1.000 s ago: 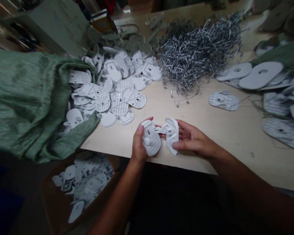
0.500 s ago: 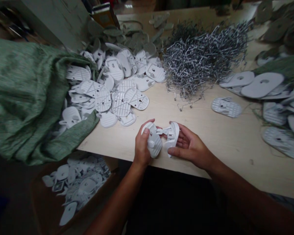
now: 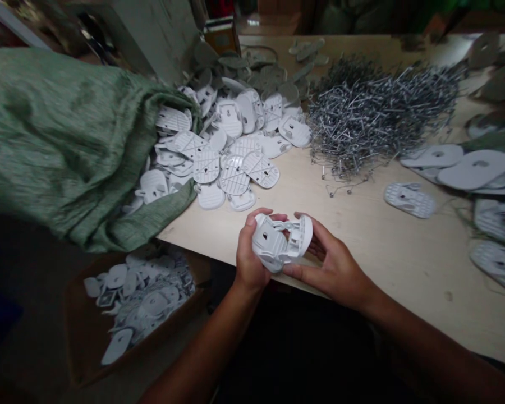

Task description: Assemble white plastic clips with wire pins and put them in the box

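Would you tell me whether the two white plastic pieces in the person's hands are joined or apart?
Joined: the piece in the left hand meets the piece in the right hand at slender struts; I cannot tell if latched.

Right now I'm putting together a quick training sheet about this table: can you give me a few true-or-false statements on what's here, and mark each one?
1. The left hand and the right hand both hold the white plastic piece. True.
2. The pile of metal wires sits in the cardboard box. False: it lies on the table, and the box, below the table's edge, holds white plastic pieces.
3. More white plastic pieces are heaped at the mouth of the green sack. True.
4. The left hand touches the pile of metal wires. False: it holds the white plastic piece, apart from the wires.
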The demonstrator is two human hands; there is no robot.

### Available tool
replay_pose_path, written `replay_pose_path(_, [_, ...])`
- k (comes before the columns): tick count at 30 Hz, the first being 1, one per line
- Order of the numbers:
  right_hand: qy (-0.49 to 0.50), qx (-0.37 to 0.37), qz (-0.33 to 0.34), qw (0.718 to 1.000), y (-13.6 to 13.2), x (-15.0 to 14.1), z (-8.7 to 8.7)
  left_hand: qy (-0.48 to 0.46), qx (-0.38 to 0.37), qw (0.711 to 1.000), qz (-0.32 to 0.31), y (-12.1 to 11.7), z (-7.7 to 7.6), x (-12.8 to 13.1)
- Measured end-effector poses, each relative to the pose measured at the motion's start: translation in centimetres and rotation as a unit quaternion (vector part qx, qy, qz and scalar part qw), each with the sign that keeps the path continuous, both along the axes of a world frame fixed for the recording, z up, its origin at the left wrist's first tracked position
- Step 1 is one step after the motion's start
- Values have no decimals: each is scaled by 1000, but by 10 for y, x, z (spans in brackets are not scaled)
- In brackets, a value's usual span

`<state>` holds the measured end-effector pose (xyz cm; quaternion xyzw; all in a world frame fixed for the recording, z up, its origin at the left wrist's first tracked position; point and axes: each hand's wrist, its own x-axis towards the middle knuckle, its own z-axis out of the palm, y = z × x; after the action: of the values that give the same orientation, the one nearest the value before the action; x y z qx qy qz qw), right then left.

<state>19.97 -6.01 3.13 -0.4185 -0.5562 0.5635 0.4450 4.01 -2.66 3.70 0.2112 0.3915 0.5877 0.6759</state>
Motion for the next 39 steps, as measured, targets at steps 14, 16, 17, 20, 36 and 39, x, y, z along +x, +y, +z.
replay_pose_path(14, [-212, 113, -26, 970, -12, -12, 11, 68, 106, 992, 17, -22, 9, -6])
replay_pose_path(16, [-217, 122, -25, 968, -12, -12, 12, 78, 115, 990, 15, -23, 9, -5])
replay_pose_path(17, [-218, 126, -25, 967, -13, -11, 13, 82, 118, 990, 14, -23, 9, -5])
replay_pose_path(20, [-216, 131, -28, 967, -14, -9, 13, 87, 125, 988, 22, -25, 10, -1])
replay_pose_path(36, [-90, 81, 47, 992, 8, 12, 13, 84, 112, 990, 25, -18, 11, 4])
replay_pose_path(39, [-84, 86, 52, 991, 8, 12, 15, 70, 107, 991, 25, -18, 11, 6])
